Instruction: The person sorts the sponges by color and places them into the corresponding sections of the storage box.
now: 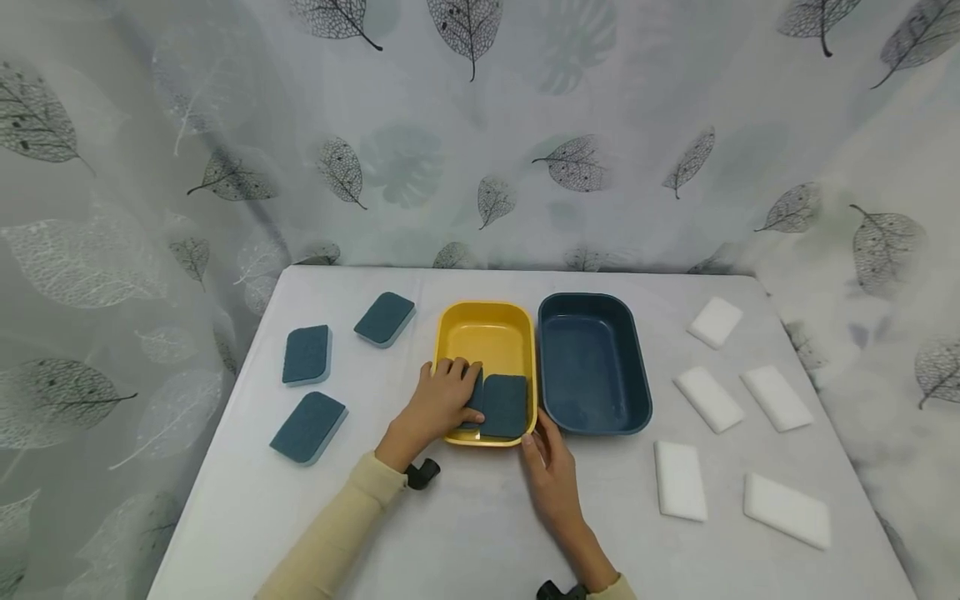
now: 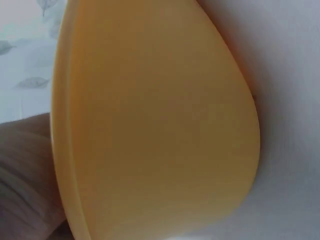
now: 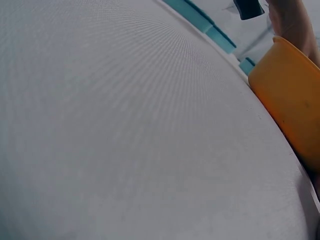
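1. Head: left hand grips a flat blue sponge inside the round-cornered yellow tray; right hand, fingers extended, touches its near corner.
2. Left wrist: the tray's smooth wall curves beneath its rim.
3. Right wrist: finely textured worktop spreads widely beside it.

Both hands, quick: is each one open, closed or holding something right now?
Left hand: gripping a dark blue-green sponge inside the yellow tray.
Right hand: holding the yellow tray's near right corner.
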`<state>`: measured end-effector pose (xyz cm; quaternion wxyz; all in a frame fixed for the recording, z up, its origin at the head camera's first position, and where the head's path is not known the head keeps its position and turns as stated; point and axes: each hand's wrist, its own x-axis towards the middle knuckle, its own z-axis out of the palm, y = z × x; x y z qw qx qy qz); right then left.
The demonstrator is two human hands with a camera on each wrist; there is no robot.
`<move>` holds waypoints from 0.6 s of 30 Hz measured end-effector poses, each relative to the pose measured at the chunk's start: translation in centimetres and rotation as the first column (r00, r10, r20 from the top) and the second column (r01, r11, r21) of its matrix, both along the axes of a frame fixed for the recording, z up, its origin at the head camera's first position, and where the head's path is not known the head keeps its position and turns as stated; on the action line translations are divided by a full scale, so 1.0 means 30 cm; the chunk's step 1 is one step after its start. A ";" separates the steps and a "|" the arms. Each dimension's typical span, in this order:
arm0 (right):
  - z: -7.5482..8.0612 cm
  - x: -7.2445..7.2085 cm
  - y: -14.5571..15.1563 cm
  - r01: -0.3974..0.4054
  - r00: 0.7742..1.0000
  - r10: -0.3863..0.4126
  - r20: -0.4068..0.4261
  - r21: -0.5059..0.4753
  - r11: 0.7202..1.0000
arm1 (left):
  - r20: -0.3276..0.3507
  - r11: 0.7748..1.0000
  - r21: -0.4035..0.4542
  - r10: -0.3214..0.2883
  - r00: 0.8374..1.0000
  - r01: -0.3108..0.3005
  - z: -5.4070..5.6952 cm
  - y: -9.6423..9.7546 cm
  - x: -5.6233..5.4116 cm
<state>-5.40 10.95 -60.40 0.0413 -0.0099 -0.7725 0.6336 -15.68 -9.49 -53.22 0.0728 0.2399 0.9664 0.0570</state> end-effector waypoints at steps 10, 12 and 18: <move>-0.004 0.004 0.005 -0.012 1.000 0.012 -0.001 -0.005 1.000 | -0.032 1.000 0.000 0.032 0.999 -0.032 -0.008 -0.005 0.022; -0.004 0.004 0.005 -0.011 1.000 0.011 -0.004 -0.004 1.000 | -0.036 0.999 0.029 0.035 0.999 -0.034 -0.008 -0.012 0.027; -0.005 0.003 0.001 -0.006 1.000 0.006 -0.009 0.009 1.000 | -0.121 0.982 0.184 0.057 0.991 -0.034 -0.023 -0.047 0.030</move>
